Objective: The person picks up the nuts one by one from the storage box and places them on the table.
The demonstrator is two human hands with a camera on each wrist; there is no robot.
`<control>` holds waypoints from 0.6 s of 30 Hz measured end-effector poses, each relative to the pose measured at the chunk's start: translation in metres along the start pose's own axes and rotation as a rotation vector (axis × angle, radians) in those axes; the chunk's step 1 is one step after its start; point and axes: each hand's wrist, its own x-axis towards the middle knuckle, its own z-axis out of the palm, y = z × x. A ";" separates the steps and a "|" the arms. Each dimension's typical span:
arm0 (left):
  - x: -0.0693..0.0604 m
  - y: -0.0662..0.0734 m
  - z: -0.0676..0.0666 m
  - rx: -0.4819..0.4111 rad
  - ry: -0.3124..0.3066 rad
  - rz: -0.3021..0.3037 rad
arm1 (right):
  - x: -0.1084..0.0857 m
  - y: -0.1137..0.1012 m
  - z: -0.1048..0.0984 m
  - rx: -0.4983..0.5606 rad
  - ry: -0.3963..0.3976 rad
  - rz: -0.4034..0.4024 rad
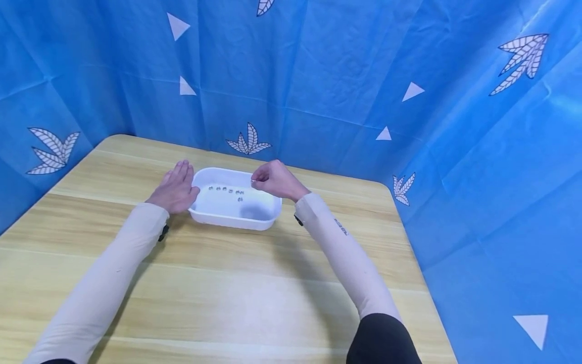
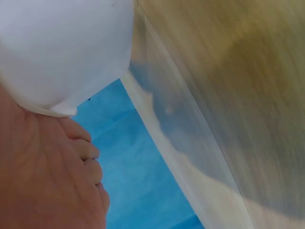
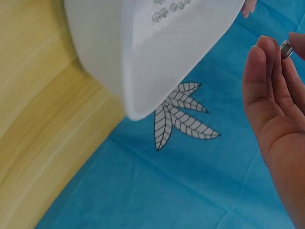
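Note:
A white oval basin (image 1: 218, 220) stands on the wooden table, with several small clear, shiny pieces (image 1: 225, 189) scattered on its floor. My left hand (image 1: 176, 191) rests against the basin's left end, fingers extended and thumb at the rim; in the left wrist view the hand (image 2: 52, 171) lies beside the white wall (image 2: 71, 52). Over the basin's right end, my right hand (image 1: 277, 180) is raised. The right wrist view shows that hand (image 3: 281, 105) pinching one small clear piece (image 3: 286, 49) between thumb and fingertips.
The light wooden table (image 1: 218, 298) extends around the basin and towards me. Behind it and along the right side hangs a blue cloth (image 1: 336, 65) with white leaves and triangles.

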 end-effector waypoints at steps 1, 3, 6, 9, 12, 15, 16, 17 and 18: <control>0.000 0.000 0.000 0.002 -0.001 0.000 | -0.002 0.001 -0.002 0.005 0.003 0.006; 0.001 0.000 0.000 0.004 -0.001 0.005 | -0.006 0.005 -0.004 0.005 0.011 0.014; 0.002 -0.002 0.002 0.004 0.002 0.010 | -0.012 0.010 -0.008 0.008 0.025 0.023; 0.003 -0.004 0.004 -0.002 0.006 0.011 | -0.018 0.017 -0.012 0.006 0.055 0.025; 0.002 -0.004 0.004 -0.008 0.011 0.016 | -0.024 0.023 -0.016 0.011 0.092 0.030; 0.001 -0.003 0.002 -0.014 0.014 0.019 | -0.030 0.030 -0.020 0.017 0.134 0.040; 0.000 -0.003 0.002 -0.015 0.015 0.021 | -0.032 0.032 -0.021 0.019 0.146 0.046; 0.000 -0.004 0.002 -0.019 0.015 0.022 | -0.034 0.035 -0.022 0.022 0.154 0.053; 0.000 -0.004 0.001 -0.019 0.015 0.023 | -0.035 0.037 -0.023 0.024 0.161 0.061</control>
